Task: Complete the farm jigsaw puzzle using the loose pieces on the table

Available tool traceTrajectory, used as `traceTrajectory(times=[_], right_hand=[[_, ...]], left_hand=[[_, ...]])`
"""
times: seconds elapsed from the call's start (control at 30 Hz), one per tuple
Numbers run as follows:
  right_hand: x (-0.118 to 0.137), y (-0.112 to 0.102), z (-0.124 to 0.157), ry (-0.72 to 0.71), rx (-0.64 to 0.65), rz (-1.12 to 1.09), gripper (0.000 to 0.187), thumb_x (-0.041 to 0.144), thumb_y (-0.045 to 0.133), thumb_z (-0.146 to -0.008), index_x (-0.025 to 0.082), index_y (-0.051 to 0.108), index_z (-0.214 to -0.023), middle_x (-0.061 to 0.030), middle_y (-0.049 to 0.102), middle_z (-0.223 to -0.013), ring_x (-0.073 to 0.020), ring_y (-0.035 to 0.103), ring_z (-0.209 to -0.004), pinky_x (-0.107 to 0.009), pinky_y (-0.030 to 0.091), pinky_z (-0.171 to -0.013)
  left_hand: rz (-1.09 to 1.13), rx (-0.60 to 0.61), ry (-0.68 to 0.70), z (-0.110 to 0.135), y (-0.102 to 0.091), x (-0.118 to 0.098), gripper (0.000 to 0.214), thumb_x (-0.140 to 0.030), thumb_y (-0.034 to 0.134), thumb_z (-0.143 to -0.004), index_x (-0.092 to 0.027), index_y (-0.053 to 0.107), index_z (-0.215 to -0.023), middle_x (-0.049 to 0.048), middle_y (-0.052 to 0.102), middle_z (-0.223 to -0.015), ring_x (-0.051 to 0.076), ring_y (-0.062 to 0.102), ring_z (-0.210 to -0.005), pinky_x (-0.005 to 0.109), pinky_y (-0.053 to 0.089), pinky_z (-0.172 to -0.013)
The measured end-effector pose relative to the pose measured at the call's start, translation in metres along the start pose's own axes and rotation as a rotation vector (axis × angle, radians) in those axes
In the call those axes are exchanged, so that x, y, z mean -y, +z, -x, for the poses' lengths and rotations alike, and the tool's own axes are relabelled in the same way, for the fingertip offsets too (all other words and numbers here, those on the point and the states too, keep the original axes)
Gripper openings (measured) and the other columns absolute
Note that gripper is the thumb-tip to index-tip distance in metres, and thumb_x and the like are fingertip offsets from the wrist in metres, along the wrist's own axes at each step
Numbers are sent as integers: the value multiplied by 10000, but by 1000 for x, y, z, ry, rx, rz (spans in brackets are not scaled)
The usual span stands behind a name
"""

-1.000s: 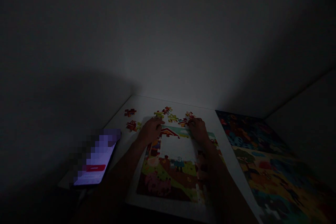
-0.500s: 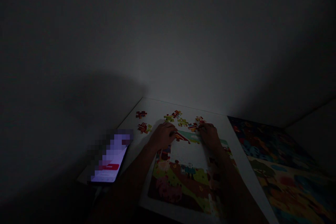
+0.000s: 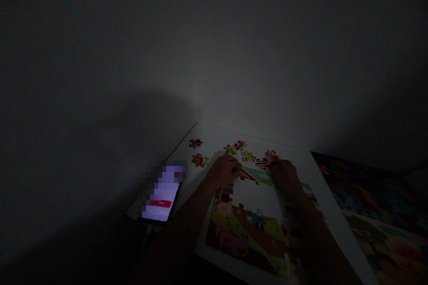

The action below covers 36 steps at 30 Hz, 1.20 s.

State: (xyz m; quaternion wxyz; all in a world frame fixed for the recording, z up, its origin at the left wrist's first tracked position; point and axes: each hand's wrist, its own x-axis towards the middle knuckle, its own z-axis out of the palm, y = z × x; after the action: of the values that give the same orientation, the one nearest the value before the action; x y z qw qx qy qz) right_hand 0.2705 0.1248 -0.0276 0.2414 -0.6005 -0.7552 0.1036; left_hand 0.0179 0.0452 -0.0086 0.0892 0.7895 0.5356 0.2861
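A partly assembled jigsaw puzzle (image 3: 264,242) with a farm scene lies on the white table, with a bare gap in its middle. Over its upper left corner rests my left hand (image 3: 223,172), fingers bent and close together; whatever is beneath them is hidden. My right hand (image 3: 286,174) is at the upper right edge, its fingertips closed at the right end of a red and blue puzzle piece (image 3: 261,163). Between the hands runs a joined strip of sky and red roof (image 3: 256,175). Dim light blurs the finger detail.
Loose puzzle pieces lie beyond the hands, including a green one (image 3: 248,156) and a red one (image 3: 199,160) to the left. A lit phone (image 3: 163,191) with a cable stands at the left edge. Colourful picture sheets (image 3: 374,213) lie at right. Walls (image 3: 247,75) rise behind.
The camera view has turned slightly left, so everything appears further right. Both hands keep nearly the same places against the puzzle and the loose pieces.
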Motion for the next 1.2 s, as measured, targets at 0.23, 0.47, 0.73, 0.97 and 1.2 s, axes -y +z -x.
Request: traceTrajectory(times=[0.23,0.47,0.73,0.97,1.2], right_hand=[[-1,0,-2,0,26,41,295,265,479,-847,156,736,-945,-175,690,-1095,-284,628,-1054,-393,445,-949],[-3,2,1,-17,-2,30,276,293,506,-846,173,728,-959,-160,694,-1090,-265,630,-1049,-371,454,-953],[2,-4,4,-62,16,27,317,321,460,-852,157,715,-942,-163,701,-1058,-282,640,-1036,-398,471,-939],[24,-17,5,-1,-35,-124,330,348,500,-826,156,707,-996,-175,670,-1127,-287,643,-1034,-412,493,-915],[132,-6,-20,-221,219,-153,317,308,477,-909,142,679,-1088,-137,694,-1102,-208,648,-993,-303,468,-882]], left_hand=[[18,-16,-2,-1,3,2,136,-173,614,-887,-197,727,-959,47,727,-1036,201,634,-1026,337,456,-958],[27,-11,-5,-1,3,3,150,-159,597,-899,-185,725,-972,45,729,-1039,195,638,-1022,341,452,-960],[19,3,-18,-2,1,2,163,-168,581,-915,-191,724,-988,35,731,-1071,191,636,-1042,333,446,-987],[10,2,-18,-1,-2,-2,175,-143,571,-911,-188,727,-978,37,732,-1060,181,638,-1043,322,454,-990],[-7,30,-70,-3,-4,-3,225,-124,562,-882,-192,742,-998,66,719,-1080,219,627,-1083,364,445,-1037]])
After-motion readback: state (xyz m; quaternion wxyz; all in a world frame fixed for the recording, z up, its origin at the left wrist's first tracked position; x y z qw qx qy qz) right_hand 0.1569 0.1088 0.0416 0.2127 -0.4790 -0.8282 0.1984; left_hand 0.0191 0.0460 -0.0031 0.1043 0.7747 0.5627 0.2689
